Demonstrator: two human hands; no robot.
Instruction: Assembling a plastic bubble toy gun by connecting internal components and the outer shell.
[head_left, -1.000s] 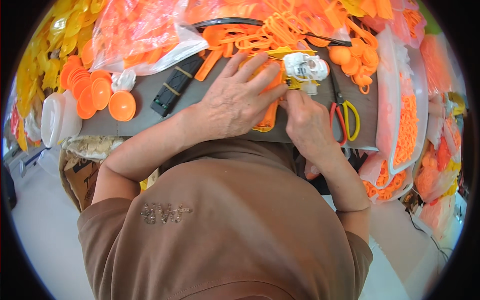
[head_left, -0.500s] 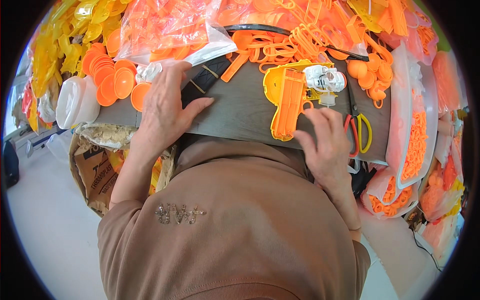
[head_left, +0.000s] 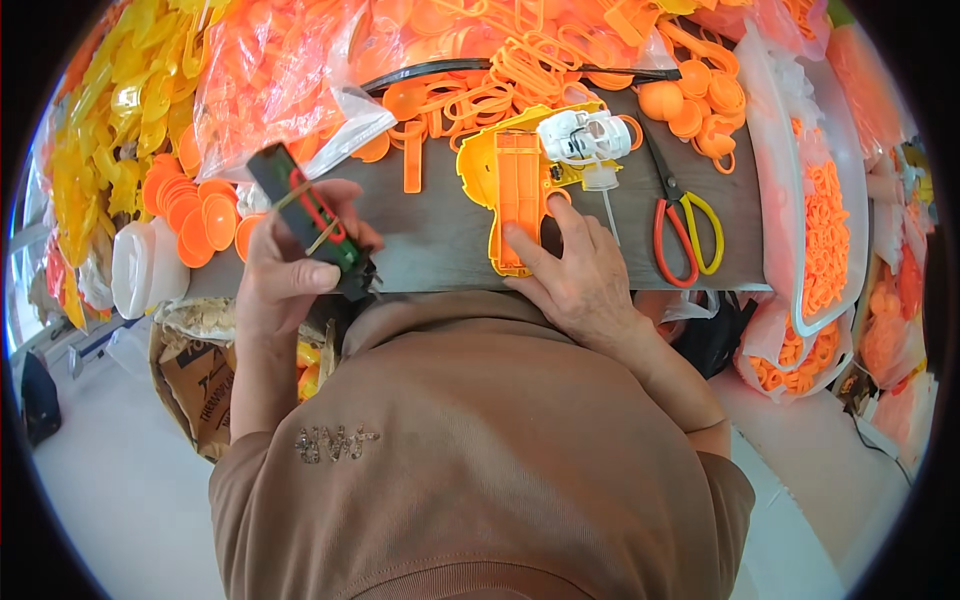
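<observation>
Black banded case slants in my left hand, its grip wrapped round it, left of the yellow-and-orange housing on the surface; my right hand's half-spread grip touches that housing.

Casing lies on the table; scissors lie to its right, tub beyond them. Cups lie left, near the container. Plastic bag lies behind, left of centre.

A black, banded block tilts left of an open yellow-and-orange shell
</observation>
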